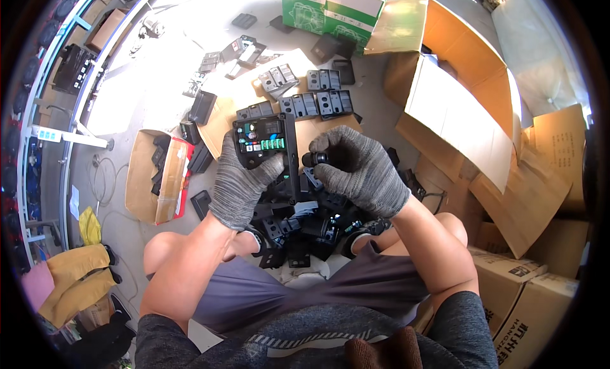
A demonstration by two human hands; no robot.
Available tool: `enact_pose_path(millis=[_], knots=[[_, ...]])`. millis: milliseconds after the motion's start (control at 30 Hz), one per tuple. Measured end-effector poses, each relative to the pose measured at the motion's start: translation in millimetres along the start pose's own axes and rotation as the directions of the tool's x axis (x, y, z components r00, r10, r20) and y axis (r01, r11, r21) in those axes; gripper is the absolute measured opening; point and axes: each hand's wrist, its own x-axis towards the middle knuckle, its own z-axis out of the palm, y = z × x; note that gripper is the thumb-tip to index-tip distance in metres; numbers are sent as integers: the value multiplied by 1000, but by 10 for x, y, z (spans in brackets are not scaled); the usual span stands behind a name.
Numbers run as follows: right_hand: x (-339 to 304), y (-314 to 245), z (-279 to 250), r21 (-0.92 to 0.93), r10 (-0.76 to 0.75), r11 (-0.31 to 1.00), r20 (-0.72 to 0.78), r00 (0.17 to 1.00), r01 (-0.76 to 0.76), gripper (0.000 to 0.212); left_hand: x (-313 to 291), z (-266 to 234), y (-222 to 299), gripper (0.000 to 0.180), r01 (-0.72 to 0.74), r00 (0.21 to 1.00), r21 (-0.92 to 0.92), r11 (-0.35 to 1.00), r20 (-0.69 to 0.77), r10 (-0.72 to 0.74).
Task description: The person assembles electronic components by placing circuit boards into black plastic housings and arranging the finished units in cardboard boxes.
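Note:
My left hand [240, 186], in a grey knitted glove, grips a black plastic device housing [249, 129] that stands open toward me. Inside it a circuit board shows a row of green parts. The housing's flat black side panel [292, 169] stands upright along its right edge. In my right hand [365, 172], also gloved, a short black cylinder [314, 159] is pinched between thumb and fingers; its exact kind is unclear. It points at the device without touching it. Below both hands lies a pile of black housings and parts [321, 226], between my feet.
Several black housings [298, 105] lie on flat cardboard ahead. An open carton with black parts [141, 185] stands left. Large open cartons [467, 108] stand right, closed ones [508, 280] at lower right. A green box [337, 10] is at the back, a metal rack [70, 108] far left.

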Motion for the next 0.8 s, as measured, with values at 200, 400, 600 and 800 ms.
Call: enact_pose_path(millis=[200, 400, 600, 800], knots=[[23, 126, 42, 200, -22, 979, -32, 999, 28, 26, 3, 0, -13, 60, -16, 1000, -34, 999, -1, 16], [18, 33, 64, -335, -285, 904, -7, 959, 266, 26, 19, 15, -19, 62, -32, 999, -105, 994, -2, 32], [-2, 1, 59, -436, -171, 890, -52, 984, 131, 31, 29, -8, -41, 63, -15, 1000, -58, 998, 8, 15], [18, -23, 109, -502, -332, 815, 4, 943, 289, 34, 36, -4, -43, 64, -17, 1000, -32, 999, 12, 17]])
